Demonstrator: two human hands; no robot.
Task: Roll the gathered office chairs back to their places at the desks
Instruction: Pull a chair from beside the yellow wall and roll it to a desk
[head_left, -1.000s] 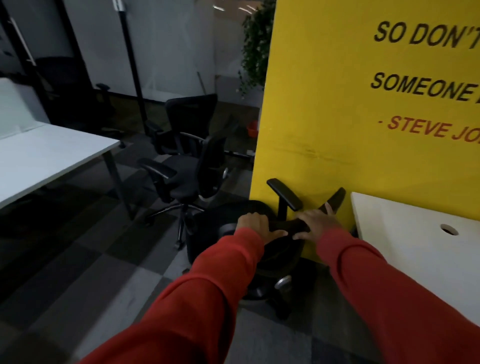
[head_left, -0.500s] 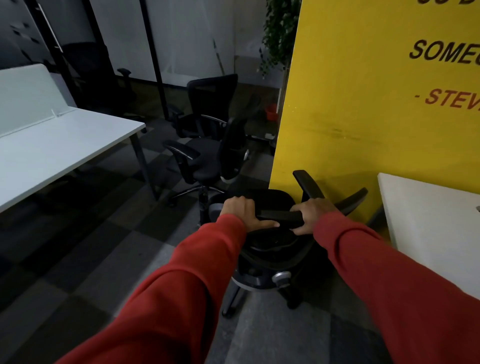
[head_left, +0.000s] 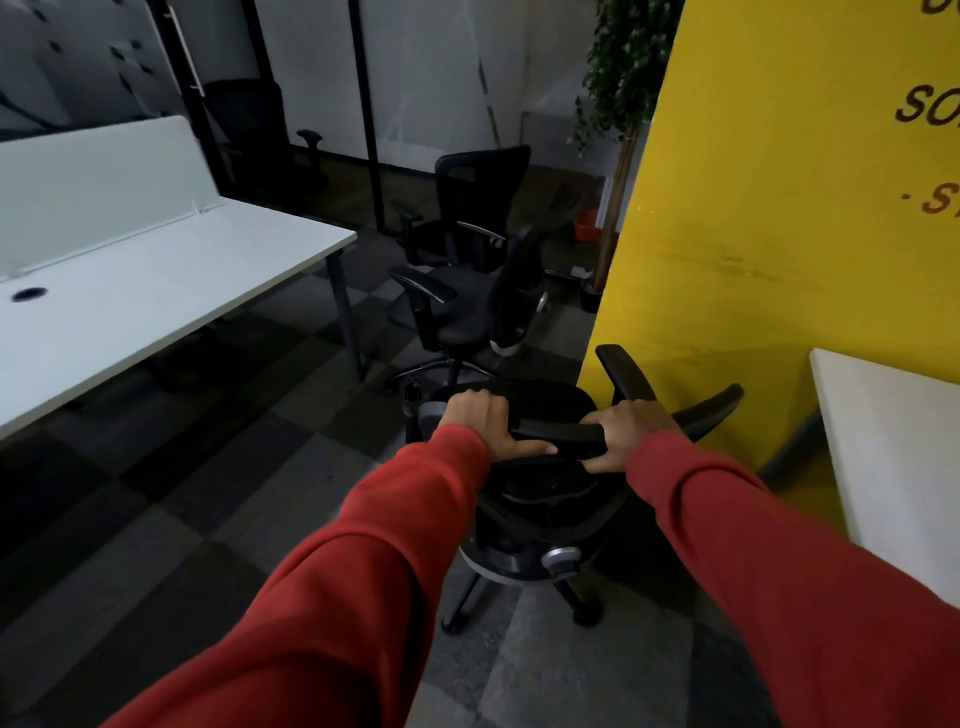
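A black office chair (head_left: 540, 499) stands right in front of me, seen from behind and above. My left hand (head_left: 485, 423) grips the left end of its backrest top edge, and my right hand (head_left: 626, 434) grips the right end. Its two armrests (head_left: 626, 371) point toward the yellow wall. Two more black chairs stand farther ahead: one (head_left: 467, 312) beside the desk corner, another (head_left: 478, 202) behind it. A white desk (head_left: 156, 291) with a divider panel lies to the left. A second white desk (head_left: 893, 447) sits at the right.
The yellow wall panel (head_left: 779, 208) with lettering rises close on the right of the held chair. A potted plant (head_left: 621, 78) stands behind it. Glass partitions with black frames (head_left: 363, 104) close the back. Checkered grey carpet (head_left: 208, 493) spreads between the left desk and me.
The view has shifted left and the left desk fills more of the frame. The held chair has rolled back from the wall a little. My right hand has closed round the backrest edge.
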